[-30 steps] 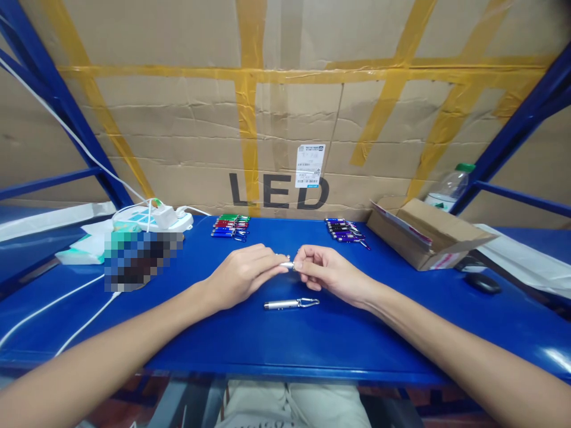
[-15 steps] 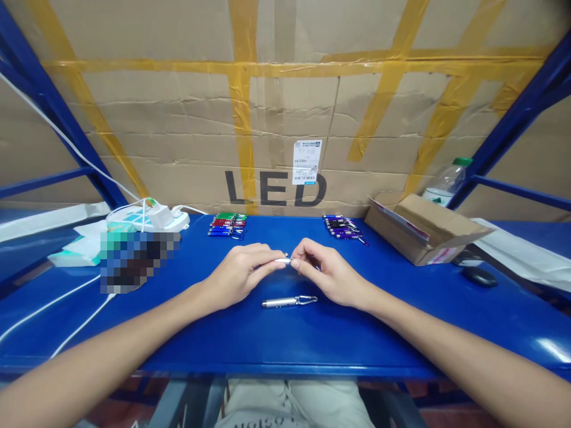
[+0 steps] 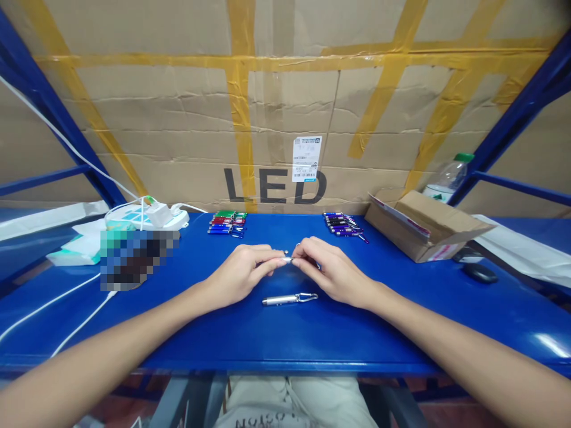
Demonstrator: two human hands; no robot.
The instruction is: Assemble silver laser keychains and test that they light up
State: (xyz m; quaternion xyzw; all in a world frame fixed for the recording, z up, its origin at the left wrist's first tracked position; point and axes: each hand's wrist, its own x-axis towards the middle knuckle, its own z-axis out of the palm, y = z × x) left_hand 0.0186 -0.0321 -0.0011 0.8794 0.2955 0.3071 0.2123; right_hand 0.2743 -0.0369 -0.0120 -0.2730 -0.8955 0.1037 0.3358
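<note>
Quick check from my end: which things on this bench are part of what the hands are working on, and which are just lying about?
In hand:
left hand and right hand, both on a small silver flashlight
second silver flashlight, lying just in front
coloured flashlights, left row and right row

Lying about:
cardboard box
power strip
water bottle
mouse

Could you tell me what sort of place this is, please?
Probably a small assembly or packing workstation: a blue bench, rows of keychain torches laid out, an open carton, and flattened cardboard behind.
</note>
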